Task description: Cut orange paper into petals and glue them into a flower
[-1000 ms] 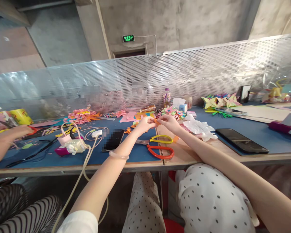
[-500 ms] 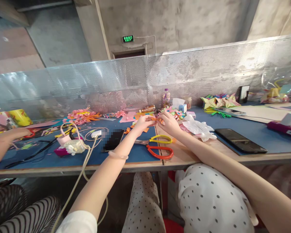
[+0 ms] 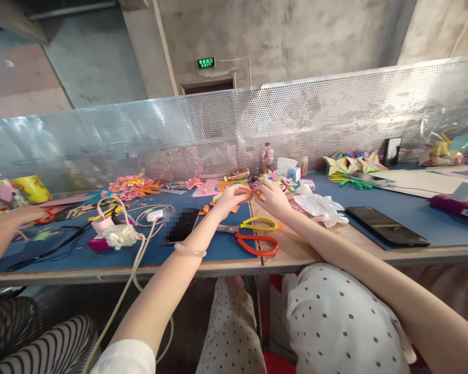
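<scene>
Blue table [image 3: 218,249], mesh screen [image 3: 335,119], concrete wall [image 3: 296,36], both hands' fingers pinching orange paper [image 3: 250,191].

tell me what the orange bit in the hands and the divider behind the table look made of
Orange piece: looks like thin matte craft paper, pinched between left hand and right hand. Divider: seemingly sheet metal, silvery with a dull shine, punched with regular small holes.

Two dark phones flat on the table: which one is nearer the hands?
The phone left of the scissors, on the blue mat just beside the left forearm. The other phone lies far right, beyond the white tissue.
</scene>
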The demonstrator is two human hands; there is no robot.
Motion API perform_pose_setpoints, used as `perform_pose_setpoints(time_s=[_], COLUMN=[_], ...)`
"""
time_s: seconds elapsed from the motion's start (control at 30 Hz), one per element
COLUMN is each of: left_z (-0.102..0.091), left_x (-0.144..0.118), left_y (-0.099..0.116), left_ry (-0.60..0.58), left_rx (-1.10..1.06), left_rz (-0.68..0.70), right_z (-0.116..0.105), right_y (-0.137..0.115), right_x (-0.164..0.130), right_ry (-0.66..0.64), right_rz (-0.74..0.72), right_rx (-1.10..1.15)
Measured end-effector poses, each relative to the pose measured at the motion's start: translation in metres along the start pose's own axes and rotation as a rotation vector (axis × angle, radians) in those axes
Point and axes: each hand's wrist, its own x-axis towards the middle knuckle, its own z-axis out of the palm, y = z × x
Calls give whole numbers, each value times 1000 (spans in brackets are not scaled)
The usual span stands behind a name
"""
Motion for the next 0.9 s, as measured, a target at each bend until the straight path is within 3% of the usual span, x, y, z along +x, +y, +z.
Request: perform_pose_setpoints(time_s=[0.53,0.9], left_z=[1,-2], left_x=[-2,1], left_y=[4,1], left_ry=[-19,-44], left_rx=[60,112], left_rz=[19,61], right_z=[0,4], right_y=[-2,2], right_x=[-1,0], right_ry=[31,62], right_rz=[16,181], right_rx=[2,391])
